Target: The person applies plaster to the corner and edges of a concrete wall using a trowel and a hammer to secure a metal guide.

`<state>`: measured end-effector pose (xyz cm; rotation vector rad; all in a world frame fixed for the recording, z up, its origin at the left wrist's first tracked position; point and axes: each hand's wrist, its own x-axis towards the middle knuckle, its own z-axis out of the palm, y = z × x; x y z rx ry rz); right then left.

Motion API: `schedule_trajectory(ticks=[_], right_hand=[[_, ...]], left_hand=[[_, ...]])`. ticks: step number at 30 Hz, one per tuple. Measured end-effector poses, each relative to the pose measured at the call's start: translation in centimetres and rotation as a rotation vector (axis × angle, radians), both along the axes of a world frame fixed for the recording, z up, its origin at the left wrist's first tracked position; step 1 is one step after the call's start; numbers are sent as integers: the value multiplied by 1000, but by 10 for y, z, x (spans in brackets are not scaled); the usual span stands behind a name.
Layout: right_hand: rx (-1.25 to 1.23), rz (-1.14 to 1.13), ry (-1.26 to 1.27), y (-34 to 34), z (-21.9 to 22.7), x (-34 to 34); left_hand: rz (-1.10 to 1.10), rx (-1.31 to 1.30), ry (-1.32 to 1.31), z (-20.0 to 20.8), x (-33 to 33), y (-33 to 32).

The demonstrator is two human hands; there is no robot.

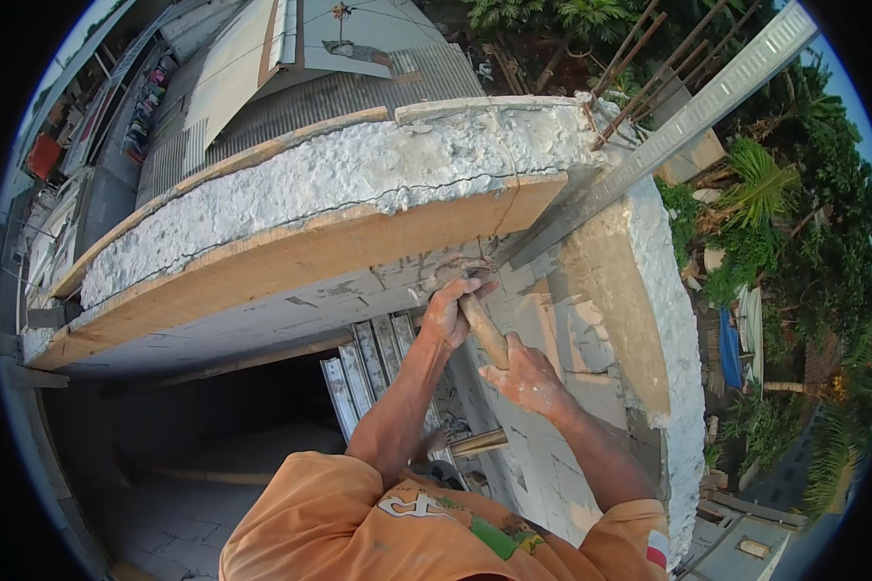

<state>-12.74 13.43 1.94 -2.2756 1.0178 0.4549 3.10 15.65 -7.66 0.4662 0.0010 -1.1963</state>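
Both hands close on one wooden handle [484, 331], which runs aslant up and to the left toward the inner corner of a wall. The left hand [451, 312] has a clenched grip on the upper end of the handle, next to the tool's head, which is pressed into the grey mortar at the corner and mostly hidden by the fingers. The right hand [531, 378] wraps the lower end of the handle, its grip clenched too, its skin dusted white. Both forearms rise from orange sleeves [358, 523] at the lower edge. Below the left forearm a second wooden handle [477, 443] sticks out to the right. Just above the hands a long grey metal rail [669, 131] leans from the corner up to the upper right. The wall's top is a rough white concrete beam [339, 174] curving to the left, edged by a wooden board [291, 257]; a second white beam [678, 320] runs down the right side. Under the board lie grey blocks [291, 310] and ribbed metal sheets [368, 373]. Far below lie roofs [262, 68] on the left and green trees [794, 194] on the right; a small red shape [44, 155] sits by the left rim.
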Motion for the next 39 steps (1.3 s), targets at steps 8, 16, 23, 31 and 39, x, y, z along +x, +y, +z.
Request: schedule_trajectory(ticks=[8,16,23,31,39], right_hand=[[-347,-115,-51,20,-9,31],[-265,7,-194,-19,-20,5],[-4,-102,-527,-35,-33,-12],[1222,-872,-1128,30,-57,16],[424,-418,-625,-9,-14,0]], left_hand=[[-1,111,-195,0,0,7],[-315,-31,-601,-46,62,42],[-346,213,-267,-7,31,-15],[-271,126,-28,-31,23,-35],[-202,152,107,-13,23,-41]])
